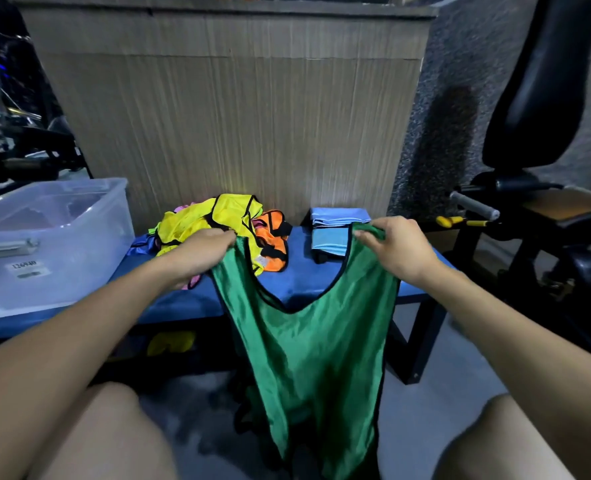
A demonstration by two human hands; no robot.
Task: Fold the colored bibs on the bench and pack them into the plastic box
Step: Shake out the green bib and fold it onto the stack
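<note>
Hanging btwn left hand (206, 244) & right hand (396, 247): green bib (314, 344).

A strip of bare blue counter (297, 282) lies open between the heap of bibs (224, 226) and the folded light-blue stack (339, 230). The plastic box (51, 237) takes up the counter's left end, its top open. A wood-grain panel (231, 126) blocks the far side; black gym equipment (536, 209) crowds the right.
</note>
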